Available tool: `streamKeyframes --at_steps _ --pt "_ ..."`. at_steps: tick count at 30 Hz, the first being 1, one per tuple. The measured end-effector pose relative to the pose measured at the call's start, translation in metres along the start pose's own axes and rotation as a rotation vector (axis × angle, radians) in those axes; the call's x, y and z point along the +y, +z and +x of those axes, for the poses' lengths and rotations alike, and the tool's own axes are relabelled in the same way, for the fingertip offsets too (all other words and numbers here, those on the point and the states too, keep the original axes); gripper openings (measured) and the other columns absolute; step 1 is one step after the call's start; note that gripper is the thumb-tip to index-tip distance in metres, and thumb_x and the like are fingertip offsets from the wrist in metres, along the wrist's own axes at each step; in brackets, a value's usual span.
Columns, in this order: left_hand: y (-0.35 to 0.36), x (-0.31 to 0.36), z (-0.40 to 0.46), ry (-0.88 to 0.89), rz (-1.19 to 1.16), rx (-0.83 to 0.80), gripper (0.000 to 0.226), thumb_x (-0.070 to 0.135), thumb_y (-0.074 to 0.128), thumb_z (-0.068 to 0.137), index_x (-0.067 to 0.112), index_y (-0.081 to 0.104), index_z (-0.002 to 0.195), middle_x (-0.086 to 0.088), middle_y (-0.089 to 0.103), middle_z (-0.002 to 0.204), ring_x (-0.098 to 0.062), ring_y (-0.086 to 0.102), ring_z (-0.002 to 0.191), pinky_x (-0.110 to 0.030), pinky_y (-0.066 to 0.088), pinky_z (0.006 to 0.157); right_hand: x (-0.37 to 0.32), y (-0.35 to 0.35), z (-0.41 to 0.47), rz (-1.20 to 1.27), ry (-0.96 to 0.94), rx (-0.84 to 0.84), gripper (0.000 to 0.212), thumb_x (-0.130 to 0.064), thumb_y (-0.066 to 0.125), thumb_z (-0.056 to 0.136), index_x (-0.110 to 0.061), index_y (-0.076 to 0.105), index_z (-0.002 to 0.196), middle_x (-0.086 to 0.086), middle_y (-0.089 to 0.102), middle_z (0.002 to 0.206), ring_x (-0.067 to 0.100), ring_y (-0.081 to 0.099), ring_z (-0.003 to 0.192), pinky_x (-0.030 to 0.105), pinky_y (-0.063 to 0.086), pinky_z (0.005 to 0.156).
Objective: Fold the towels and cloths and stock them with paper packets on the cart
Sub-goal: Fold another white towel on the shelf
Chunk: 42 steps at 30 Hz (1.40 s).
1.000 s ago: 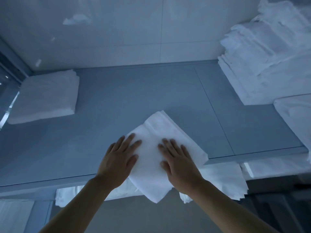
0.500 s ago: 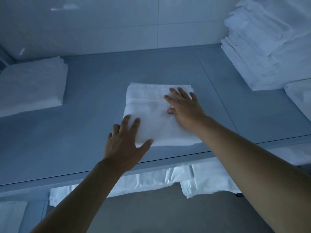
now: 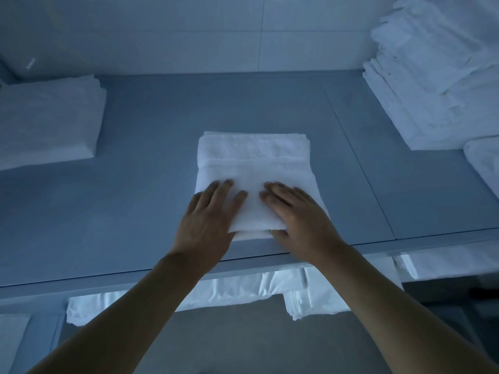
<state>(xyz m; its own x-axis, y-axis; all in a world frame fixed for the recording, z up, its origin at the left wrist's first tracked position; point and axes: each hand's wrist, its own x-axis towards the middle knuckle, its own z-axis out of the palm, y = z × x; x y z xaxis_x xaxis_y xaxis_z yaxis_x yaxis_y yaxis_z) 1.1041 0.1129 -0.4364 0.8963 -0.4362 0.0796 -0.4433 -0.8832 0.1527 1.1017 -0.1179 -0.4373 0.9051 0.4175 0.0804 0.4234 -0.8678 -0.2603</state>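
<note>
Both our left hand (image 3: 209, 220) and right hand (image 3: 298, 221) press spread flat on the soft, light white folded terry towel (image 3: 253, 168); we'd lift it under its near folded edge.

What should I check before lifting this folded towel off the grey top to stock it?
1. Fold finished: the folded towel lies as a neat rectangle, edges roughly aligned. Ok.
2. Hands placed: left hand and right hand both rest on its near half, thumbs at the near edge. Ok.
3. Grip secured: fingers lie fairly flat on top, not clearly curled under the towel. Not ok yet.
4. Support: towel sits fully on the grey surface, just inside the near edge. Ok.
5. Space beside: left stack and right pile lie apart from it. Ok.
6. Paper packets: none recognisable. Cannot tell.
</note>
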Motion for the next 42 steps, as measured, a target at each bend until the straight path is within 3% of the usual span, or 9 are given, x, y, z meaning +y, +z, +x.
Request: streamKeyframes --at_steps 5,14,17,20,24,26,29,35,42 --pt "0.006 -0.010 -0.003 0.079 0.013 0.110 0.084 -0.015 0.040 0.074 0.021 0.056 0.148 -0.012 0.047 0.158 -0.041 0.047 0.143 -0.056 0.047 0.107 0.011 0.008 -0.007 -0.091 0.045 0.163 0.076 -0.002 0.083 0.072 -0.014 0.060 0.144 0.003 0.049 0.158 0.027 0.045 0.147 0.054 0.038 0.117" --pt "0.005 -0.026 -0.013 -0.059 -0.002 0.093 0.098 -0.025 0.059 0.065 0.022 0.053 0.151 -0.005 0.038 0.164 -0.033 0.033 0.152 -0.051 0.045 0.111 0.012 0.011 -0.008 0.023 0.050 0.176 0.082 0.003 0.088 0.068 -0.014 0.061 0.144 -0.002 0.049 0.157 0.029 0.043 0.148 0.052 0.041 0.117" --pt "0.003 -0.025 -0.011 -0.141 -0.002 -0.069 0.105 -0.013 0.057 0.076 0.031 0.022 0.164 0.010 0.009 0.172 -0.017 0.002 0.160 -0.048 0.026 0.124 0.013 0.012 -0.009 0.063 0.075 0.107 0.089 0.003 0.082 0.076 -0.018 0.048 0.155 -0.007 0.036 0.165 0.024 0.028 0.156 0.050 0.034 0.121" --pt "-0.006 -0.017 -0.004 -0.215 0.097 -0.229 0.092 0.026 0.052 0.092 0.030 -0.004 0.165 0.009 -0.011 0.173 -0.013 -0.013 0.159 -0.052 0.013 0.127 0.016 0.014 -0.010 0.014 0.087 0.037 0.092 -0.007 0.077 0.084 -0.021 0.030 0.163 -0.011 0.019 0.171 0.018 0.012 0.160 0.045 0.024 0.127" --pt "-0.027 -0.012 0.016 -0.255 0.011 -0.321 0.109 0.086 0.017 0.082 0.014 0.017 0.164 -0.002 0.000 0.174 -0.018 -0.002 0.160 -0.052 0.016 0.127 0.013 0.016 -0.007 -0.024 0.118 0.014 0.096 -0.013 0.080 0.084 -0.021 0.027 0.164 -0.009 0.016 0.172 0.018 0.012 0.160 0.044 0.020 0.126" --pt "-0.032 -0.013 0.035 -0.158 -0.102 -0.235 0.099 0.084 0.011 0.088 0.020 0.039 0.157 0.000 0.015 0.172 -0.017 0.005 0.159 -0.048 0.016 0.127 0.012 0.017 -0.006 -0.041 0.114 0.020 0.094 -0.013 0.082 0.082 -0.018 0.032 0.162 -0.006 0.022 0.171 0.021 0.017 0.159 0.045 0.022 0.125" --pt "-0.015 -0.014 0.054 0.026 -0.089 -0.183 0.065 0.052 0.025 0.108 0.020 0.023 0.164 0.001 0.010 0.173 -0.016 0.001 0.160 -0.042 0.012 0.129 0.012 0.016 -0.006 -0.050 0.117 0.028 0.095 -0.012 0.084 0.079 -0.016 0.036 0.161 -0.003 0.027 0.169 0.023 0.023 0.157 0.048 0.026 0.125" --pt "0.015 -0.029 0.074 -0.150 -0.062 -0.154 0.086 0.068 0.016 0.098 0.019 -0.002 0.166 0.002 -0.010 0.173 -0.015 -0.009 0.159 -0.039 0.001 0.130 0.019 0.011 -0.010 -0.059 0.099 -0.036 0.091 -0.016 0.071 0.088 -0.021 0.023 0.165 -0.010 0.011 0.172 0.016 0.006 0.160 0.047 0.016 0.129" --pt "0.023 -0.022 0.067 -0.177 -0.028 -0.064 0.081 0.066 0.021 0.101 0.022 0.003 0.166 0.000 -0.005 0.174 -0.018 -0.008 0.160 -0.041 0.000 0.130 0.003 -0.014 0.006 0.060 0.164 0.013 0.084 -0.064 0.034 0.090 -0.021 0.031 0.162 -0.011 0.022 0.171 0.011 0.012 0.159 0.050 0.014 0.129"
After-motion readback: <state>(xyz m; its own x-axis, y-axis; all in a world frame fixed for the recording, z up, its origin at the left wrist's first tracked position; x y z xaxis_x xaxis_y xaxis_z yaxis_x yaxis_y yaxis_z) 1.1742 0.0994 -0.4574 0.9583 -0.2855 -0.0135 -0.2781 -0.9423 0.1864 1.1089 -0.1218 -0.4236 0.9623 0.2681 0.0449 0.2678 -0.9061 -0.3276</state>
